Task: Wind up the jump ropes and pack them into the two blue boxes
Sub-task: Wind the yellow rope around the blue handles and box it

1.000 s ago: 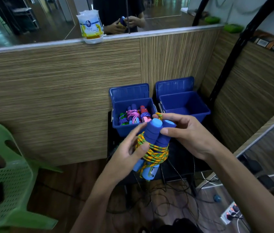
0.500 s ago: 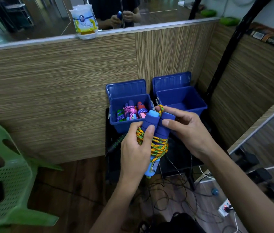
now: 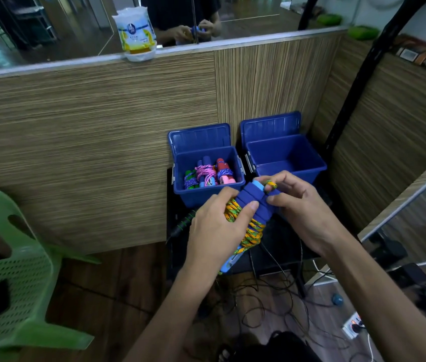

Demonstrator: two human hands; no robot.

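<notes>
Gripping a wound jump rope (image 3: 248,218) at frame centre, both hands close round it.
Left hand (image 3: 215,228) wraps the yellow-green coils; right hand (image 3: 298,205) pinches the rope's loose end at the blue handles' tops. Just behind, the left blue box (image 3: 206,197) holds wound ropes (image 3: 208,175); the right blue box (image 3: 285,155) sits beside it.

Two bare forearms are reaching forward from the lower edge, the left hand (image 3: 217,226) curling its fingers around a bundle of blue foam handles wrapped in orange-and-green braided rope (image 3: 245,218), while the right hand (image 3: 303,205) is pinching the rope's loose end at the top.
</notes>
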